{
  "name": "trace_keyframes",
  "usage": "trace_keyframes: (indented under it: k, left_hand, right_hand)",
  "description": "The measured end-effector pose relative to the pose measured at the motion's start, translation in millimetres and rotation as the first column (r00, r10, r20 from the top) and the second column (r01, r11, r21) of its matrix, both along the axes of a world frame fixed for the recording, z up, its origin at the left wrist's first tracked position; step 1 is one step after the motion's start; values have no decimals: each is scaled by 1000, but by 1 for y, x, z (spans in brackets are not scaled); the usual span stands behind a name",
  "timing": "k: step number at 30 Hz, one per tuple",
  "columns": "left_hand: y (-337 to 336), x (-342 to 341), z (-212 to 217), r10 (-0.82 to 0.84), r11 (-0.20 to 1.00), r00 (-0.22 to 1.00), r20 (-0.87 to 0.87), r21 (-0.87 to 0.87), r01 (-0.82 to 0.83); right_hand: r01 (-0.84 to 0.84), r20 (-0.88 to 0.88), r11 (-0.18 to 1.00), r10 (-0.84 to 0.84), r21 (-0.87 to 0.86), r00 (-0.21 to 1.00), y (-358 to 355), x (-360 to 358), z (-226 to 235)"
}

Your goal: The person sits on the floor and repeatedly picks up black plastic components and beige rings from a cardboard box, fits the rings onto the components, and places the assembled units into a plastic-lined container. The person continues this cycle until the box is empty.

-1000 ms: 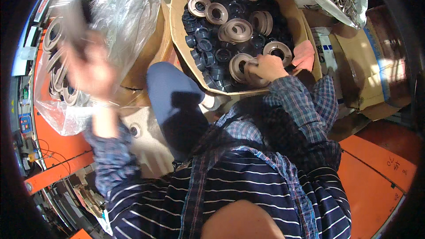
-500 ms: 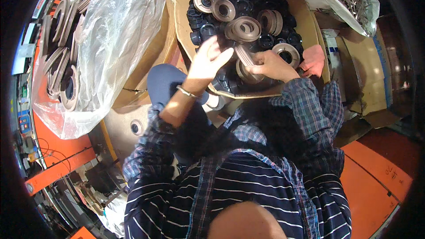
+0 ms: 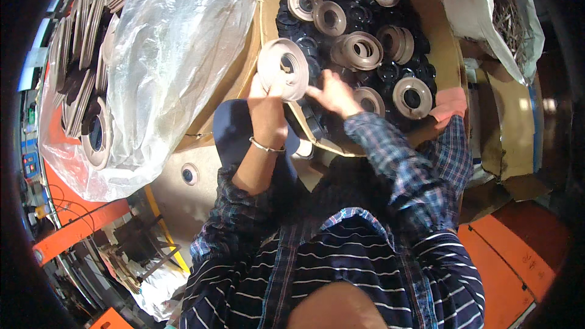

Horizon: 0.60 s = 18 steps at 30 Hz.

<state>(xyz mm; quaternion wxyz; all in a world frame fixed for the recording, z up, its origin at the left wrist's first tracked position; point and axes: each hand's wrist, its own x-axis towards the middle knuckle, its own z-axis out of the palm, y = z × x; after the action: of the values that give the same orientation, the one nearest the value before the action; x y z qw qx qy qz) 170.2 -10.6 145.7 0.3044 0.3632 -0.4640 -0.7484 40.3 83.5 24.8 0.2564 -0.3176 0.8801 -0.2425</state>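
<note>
Held ring: a brown ring (image 3: 266,62) is raised above the carton's left edge; whether others are nested with it cannot be told.
Left hand (image 3: 267,100): closed on the ring from the near side.
Right hand (image 3: 335,94): fingers partly spread, no part seen in it; fingertips just beside the held ring, contact uncertain.
Stage: judged partway; many rings are gathered on the left, several remain among black parts, one is in hand. Direction of transfer cannot be told.
Carton (image 3: 270,9): filled with black round parts (image 3: 359,15); loose rings (image 3: 399,94) lie on top, some overlapped.
Clear bag (image 3: 183,42): at left; large rings (image 3: 76,42) are stacked on edge inside.
White bag (image 3: 475,0): at far right; thin metal strips (image 3: 512,24) are held in it.
Floor: a small ring (image 3: 194,166) is seen, near left.
</note>
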Motion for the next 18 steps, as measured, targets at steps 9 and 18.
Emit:
trace_keyframes:
  k: [9,18]
  left_hand:
    - [5,-4,0,-82,994,982,-167,62,94]
    - [44,9,27,-490,787,773,-404,177,591]
  right_hand:
    - [62,-134,912,-126,-405,983,22,-42,55]
    - [-3,-32,701,-29,-713,999,97,-2,144]
